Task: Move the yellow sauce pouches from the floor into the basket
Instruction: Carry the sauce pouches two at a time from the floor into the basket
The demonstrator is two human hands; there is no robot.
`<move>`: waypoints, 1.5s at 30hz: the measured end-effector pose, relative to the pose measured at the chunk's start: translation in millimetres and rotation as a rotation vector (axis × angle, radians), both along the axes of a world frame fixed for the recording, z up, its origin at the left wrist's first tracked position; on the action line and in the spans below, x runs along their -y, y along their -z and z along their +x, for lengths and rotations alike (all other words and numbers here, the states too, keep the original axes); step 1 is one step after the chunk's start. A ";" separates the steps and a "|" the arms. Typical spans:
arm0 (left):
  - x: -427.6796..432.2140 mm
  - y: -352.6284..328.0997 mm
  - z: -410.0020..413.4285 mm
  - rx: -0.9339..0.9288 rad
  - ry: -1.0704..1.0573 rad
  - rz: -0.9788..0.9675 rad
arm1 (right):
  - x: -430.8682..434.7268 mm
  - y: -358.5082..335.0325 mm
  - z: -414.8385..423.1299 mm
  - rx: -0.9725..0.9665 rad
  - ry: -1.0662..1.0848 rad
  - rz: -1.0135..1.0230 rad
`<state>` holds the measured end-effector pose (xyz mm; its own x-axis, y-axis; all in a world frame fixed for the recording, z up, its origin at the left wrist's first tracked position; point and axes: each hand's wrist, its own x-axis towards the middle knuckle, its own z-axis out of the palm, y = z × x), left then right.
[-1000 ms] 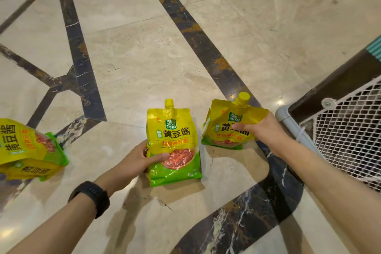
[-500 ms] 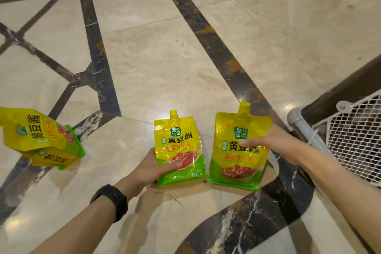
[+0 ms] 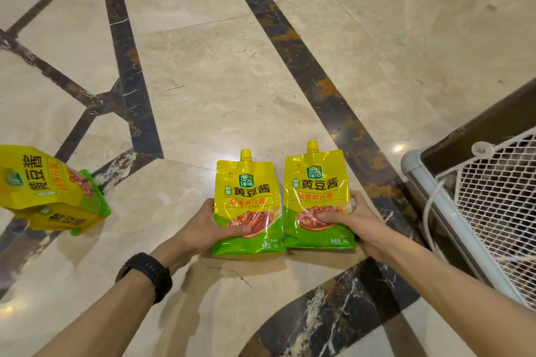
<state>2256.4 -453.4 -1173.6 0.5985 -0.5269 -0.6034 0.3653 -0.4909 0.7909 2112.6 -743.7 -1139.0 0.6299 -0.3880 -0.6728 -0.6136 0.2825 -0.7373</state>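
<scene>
Item 1: L hand (image 3: pixel 208 229), thumb curled over the front of a yellow pouch (image 3: pixel 246 200), fingers behind, cap to 12 o'clock. Item 2: R hand (image 3: pixel 351 220) gripping a second pouch (image 3: pixel 317 191) likewise; the two sit edge to edge over the marble floor (image 3: pixel 232 81), can't tell if the bottoms touch it. Item 3: two more pouches (image 3: pixel 43 188) stacked at 9 o'clock; white mesh basket (image 3: pixel 499 200) at 3 o'clock, near R forearm; black watch (image 3: pixel 148 272) on L wrist.

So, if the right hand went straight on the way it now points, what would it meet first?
The right hand, gripping the right pouch, points up and left. It would probably meet the left pouch first, held by the left hand; the two look nearly touching, though depth is unclear.
</scene>
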 end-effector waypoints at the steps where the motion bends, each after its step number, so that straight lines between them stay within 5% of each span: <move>1: -0.2 1.0 1.6 -0.017 -0.017 -0.007 | 1.0 0.7 0.0 -0.024 0.005 0.019; 6: 3.5 0.5 0.6 -0.093 -0.102 -0.030 | 3.3 7.6 -10.0 -0.093 -0.007 0.201; 19: 14.3 -0.3 -4.9 -0.104 -0.166 -0.037 | -8.7 -1.5 -2.1 -0.076 -0.021 0.282; 35: 5.1 -18.1 -28.6 -0.227 -0.283 -0.100 | -25.5 -13.9 -15.8 -0.016 0.036 0.215; 40: -8.3 -70.9 -52.7 -0.227 -0.332 -0.166 | -39.0 -68.8 -32.8 0.068 0.051 0.187; 45: -31.2 -195.9 -79.0 -0.215 -0.325 -0.167 | -58.7 -176.4 -65.2 0.111 0.057 0.234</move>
<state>2177.4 -422.3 -977.7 0.6192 -0.4329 -0.6551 0.6454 -0.1946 0.7386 2047.3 -685.0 -962.6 0.6867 -0.2666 -0.6763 -0.5106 0.4853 -0.7098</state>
